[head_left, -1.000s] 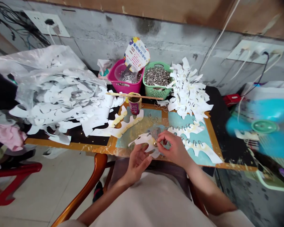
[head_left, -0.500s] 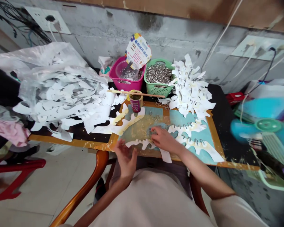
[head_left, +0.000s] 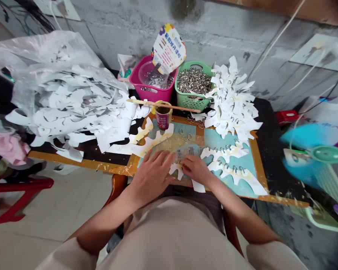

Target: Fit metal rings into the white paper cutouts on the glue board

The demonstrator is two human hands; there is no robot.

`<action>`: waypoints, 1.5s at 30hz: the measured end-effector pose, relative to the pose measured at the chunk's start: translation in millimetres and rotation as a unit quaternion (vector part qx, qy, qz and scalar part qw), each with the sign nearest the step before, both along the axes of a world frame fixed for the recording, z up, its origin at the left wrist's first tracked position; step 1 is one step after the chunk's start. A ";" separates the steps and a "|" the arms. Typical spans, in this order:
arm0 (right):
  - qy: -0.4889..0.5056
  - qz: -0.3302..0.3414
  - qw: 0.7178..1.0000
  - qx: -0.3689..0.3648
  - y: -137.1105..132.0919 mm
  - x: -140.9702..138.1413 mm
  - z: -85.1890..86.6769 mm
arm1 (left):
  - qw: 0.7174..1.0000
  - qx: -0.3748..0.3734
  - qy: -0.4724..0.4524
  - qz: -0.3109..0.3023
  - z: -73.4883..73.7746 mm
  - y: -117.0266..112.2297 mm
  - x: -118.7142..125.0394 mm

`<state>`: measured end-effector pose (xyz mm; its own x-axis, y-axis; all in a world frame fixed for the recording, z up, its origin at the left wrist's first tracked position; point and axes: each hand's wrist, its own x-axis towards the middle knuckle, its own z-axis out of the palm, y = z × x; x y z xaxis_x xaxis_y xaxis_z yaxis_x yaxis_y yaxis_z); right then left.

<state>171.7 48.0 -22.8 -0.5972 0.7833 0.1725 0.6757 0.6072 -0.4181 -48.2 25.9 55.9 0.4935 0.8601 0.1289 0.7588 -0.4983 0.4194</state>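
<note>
The left hand (head_left: 153,173) is spread, the right hand (head_left: 195,168) bunched, its pinch unclear, over a white cutout (head_left: 175,168) near the six-o'clock table edge (head_left: 287,200); open mat (head_left: 176,143) reaches rings (head_left: 189,136) at twelve.

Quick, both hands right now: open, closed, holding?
Left hand: open, spread over the white cutout.
Right hand: fingers curled at the same cutout; whether it holds anything cannot be told.

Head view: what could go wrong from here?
1. The stick lies across the cup, both ends overhanging; a bump could knock it off or tip the cup.
2. Loose rings lie beyond the right hand; a careless sweep of that hand might scatter them.
3. The left hand covers part of the white strip; pressing hard could crease or shift it.
</note>
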 end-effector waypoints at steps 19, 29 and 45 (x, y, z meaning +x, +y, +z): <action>0.029 -0.036 0.999 -0.023 -8.1 -4.0 -2.5 | 0.996 0.082 -0.024 -0.012 -51.0 2.9 9.5; 0.118 -0.026 0.989 -0.082 -8.5 3.0 -9.0 | 0.996 0.034 -0.074 -0.029 -80.6 14.9 26.7; 0.116 -0.099 0.986 -0.068 -27.6 32.1 8.5 | 0.993 0.051 -0.101 -0.041 -92.5 14.4 21.5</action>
<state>203.7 20.4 -14.3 -0.3867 0.9061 0.1716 0.6518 0.4002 -0.6442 -26.7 40.3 -36.5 0.5158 0.7961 0.3164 0.6200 -0.6018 0.5034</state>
